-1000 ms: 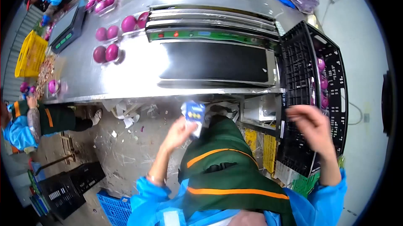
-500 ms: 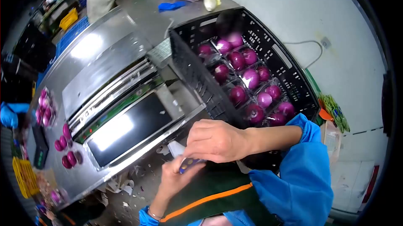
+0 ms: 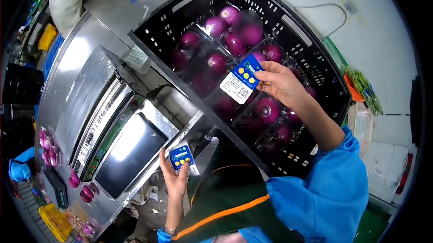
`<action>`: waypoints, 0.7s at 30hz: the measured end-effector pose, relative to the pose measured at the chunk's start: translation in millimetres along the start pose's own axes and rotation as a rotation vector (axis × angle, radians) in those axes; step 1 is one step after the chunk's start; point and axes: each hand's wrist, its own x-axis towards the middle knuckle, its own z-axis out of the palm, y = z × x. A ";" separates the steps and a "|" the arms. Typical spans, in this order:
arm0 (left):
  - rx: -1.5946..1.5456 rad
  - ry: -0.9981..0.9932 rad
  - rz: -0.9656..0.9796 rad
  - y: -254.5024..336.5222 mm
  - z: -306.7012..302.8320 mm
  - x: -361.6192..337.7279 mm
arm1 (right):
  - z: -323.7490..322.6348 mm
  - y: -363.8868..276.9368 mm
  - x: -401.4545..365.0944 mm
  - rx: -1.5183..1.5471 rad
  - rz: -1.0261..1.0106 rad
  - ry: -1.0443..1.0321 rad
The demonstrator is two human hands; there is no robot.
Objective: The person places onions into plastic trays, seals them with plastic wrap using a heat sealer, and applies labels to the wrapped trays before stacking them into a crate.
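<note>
1. Biggest worry is the blue-and-white label [image 3: 241,80]: the right hand [image 3: 277,83] only has it by one edge, so a loose pinch could drop it among the red onions [image 3: 266,110].
2. If its back is sticky (can't tell from here), brushing a clear pack or a finger could make it catch crooked or fold onto itself.
3. The second label [image 3: 181,158], over in the left hand [image 3: 176,180], could crease if that thumb presses too hard, since it sits right across the printed front.
4. Right grip: narrow, thumb and fingertips pinched on the label's side near the top, the rest of the hand curled loosely. Most of the print and the QR code show.
5. Left grip: also narrow, thumb on the front, fingers mostly hidden behind. Can't tell if it's one label or several in there.
6. Where stuff is: the right-hand label is over the black crate [image 3: 164,22], in front of the packed onions, no clear contact. The left-hand one is near the edge of the metal surface [image 3: 112,22], just beside the machine's black plate [image 3: 131,155].
</note>
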 end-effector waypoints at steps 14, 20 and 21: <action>0.012 -0.309 0.023 147.3 -135.0 -10.7 | 11.7 113.5 9.5 -0.840 -0.273 0.650; 0.194 -0.309 0.384 188.3 -220.6 18.9 | 12.7 109.7 1.9 -1.449 -0.429 0.303; 0.287 -0.370 0.430 179.6 -228.4 27.1 | 4.2 97.5 7.5 -1.443 -0.372 0.366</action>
